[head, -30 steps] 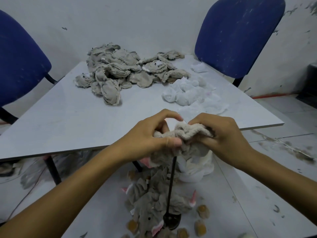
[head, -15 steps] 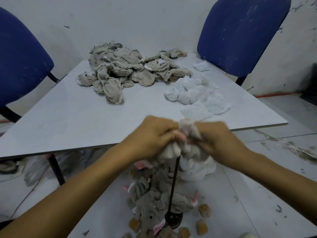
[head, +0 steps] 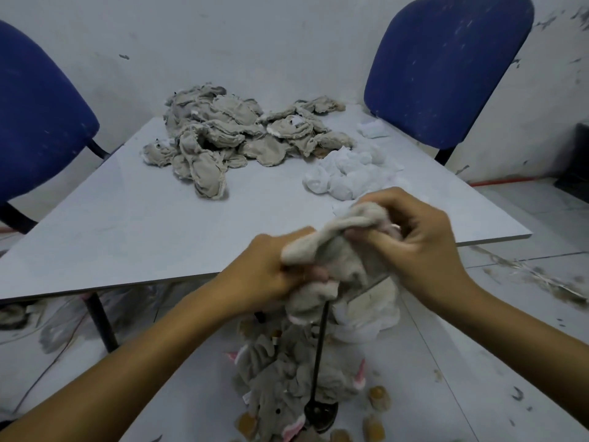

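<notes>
Both hands grip a grey plush skin [head: 334,253] just off the tabletop's [head: 159,224] near edge, the left hand [head: 267,272] lower and the right hand [head: 420,247] higher. Under it stands a black rod [head: 319,346]. A grey heap [head: 229,138] lies by the far edge, and white pieces [head: 347,173] lie toward the right edge.

- A white wall [head: 287,43], scuffed and chipped, is seen behind.
- A pale grey table [head: 153,237] is set before it.
- The left chair [head: 38,122] and right chair [head: 446,68], both blue-padded, are placed beside the table.
- The tiled floor [head: 526,352] is marked with dirt.
</notes>
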A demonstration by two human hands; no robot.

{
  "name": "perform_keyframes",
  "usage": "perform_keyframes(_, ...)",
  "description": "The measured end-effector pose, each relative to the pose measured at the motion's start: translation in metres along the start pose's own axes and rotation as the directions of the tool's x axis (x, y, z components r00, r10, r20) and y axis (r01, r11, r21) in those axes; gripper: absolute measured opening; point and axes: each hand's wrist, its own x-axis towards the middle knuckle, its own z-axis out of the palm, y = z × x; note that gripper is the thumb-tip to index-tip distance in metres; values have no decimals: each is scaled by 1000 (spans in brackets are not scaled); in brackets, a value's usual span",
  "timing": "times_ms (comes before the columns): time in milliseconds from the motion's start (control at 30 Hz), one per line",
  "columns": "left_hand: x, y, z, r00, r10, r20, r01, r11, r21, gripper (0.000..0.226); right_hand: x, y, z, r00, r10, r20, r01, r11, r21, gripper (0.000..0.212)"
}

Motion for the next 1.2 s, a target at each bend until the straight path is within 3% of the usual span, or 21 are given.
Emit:
perform_keyframes(67,-4,-1,7,964,-118,239,97,990,98,40,-5,0,7,988,-4,156,19,995,-94,23)
perform_keyframes(100,-5,-1,11,952,-145,270,146,989,17,48,-10,4,12,973,13,230,20,990,-141,21)
perform_keyframes(133,-5,-2,12,953,-155,259,185,978,-97,52,-14,7,16,960,50,275,-12,990,-139,14)
perform_keyframes(200,-5,3,13,978,-143,150,177,952,-250,51,-19,14,17,960,60,274,-25,991,-130,26)
perform_keyframes(333,3,16,6,982,-29,-184,-25,958,-287,26,-17,14,11,991,-25,131,29,999,-27,2)
perform_keyframes(367,5,17,5,974,-20,-224,-49,954,-297,22,-17,18,9,993,-48,111,53,998,-46,8)
perform_keyframes(467,7,16,6,987,-21,-158,-3,988,-155,22,-26,26,16,983,6,185,23,988,-153,30)
perform_keyframes(533,6,13,8,996,-49,-76,40,993,-113,18,-29,31,20,972,79,220,-52,991,-126,23)
perform_keyframes(633,6,10,2,991,7,-137,-26,990,-140,16,-25,27,15,938,141,315,-128,990,-61,20)
perform_keyframes(700,5,8,-4,975,-45,-216,-22,955,-297,14,-17,19,5,939,166,301,-200,976,83,27)
perform_keyframes(767,3,3,-6,984,-101,-146,49,945,-324,15,-8,13,-3,984,101,150,-118,987,111,39)
perform_keyframes(800,0,-1,-4,994,-104,-46,93,977,-193,18,-5,9,-4,992,72,108,-84,991,109,40)
perform_keyframes(867,-5,-3,5,979,-115,166,106,993,59,27,-6,4,-2,989,52,140,-64,995,80,43)
perform_keyframes(900,-7,-2,9,968,-140,208,128,989,73,37,-10,6,0,980,66,189,-76,996,46,43)
perform_keyframes(967,-7,2,11,971,-181,157,197,976,-89,54,-18,11,5,959,127,254,-127,992,-19,41)
perform_keyframes(1067,0,12,-1,983,-160,-86,132,956,-262,28,-23,16,9,953,192,234,-205,978,35,35)
perform_keyframes(1133,3,16,-7,971,-107,-214,33,947,-321,18,-22,15,10,979,149,140,-160,985,71,26)
perform_keyframes(1200,2,15,-8,984,-60,-170,13,963,-268,16,-21,13,9,989,83,119,-89,995,49,22)
